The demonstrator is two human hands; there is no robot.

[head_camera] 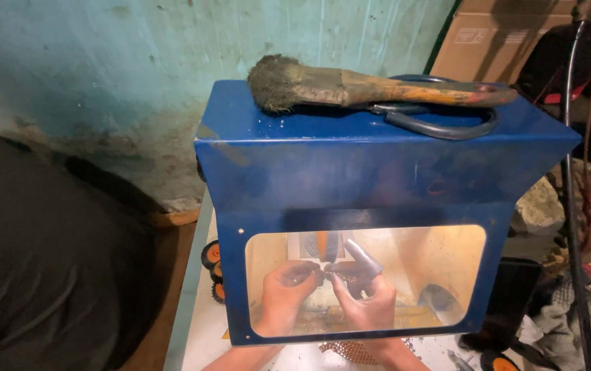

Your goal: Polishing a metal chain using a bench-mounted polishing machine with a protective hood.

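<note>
Both my hands reach inside a blue metal box (378, 172), seen through its clear front window (439, 264). My left hand (283, 295) and my right hand (367, 302) pinch a small dark metal piece (328, 269) between them at the middle of the window. A grey cover sits on my right forefinger (364, 255). A length of fine chain (350, 350) lies under the box's front edge by my wrists. The inside glows yellow.
A dirty brush with a wooden handle (371, 86) and dark scissors (439, 120) lie on top of the box. Orange-rimmed wheels (211, 264) sit left of the box. A dark cloth (41, 261) fills the left; cardboard (501, 34) and cables (573, 178) stand at right.
</note>
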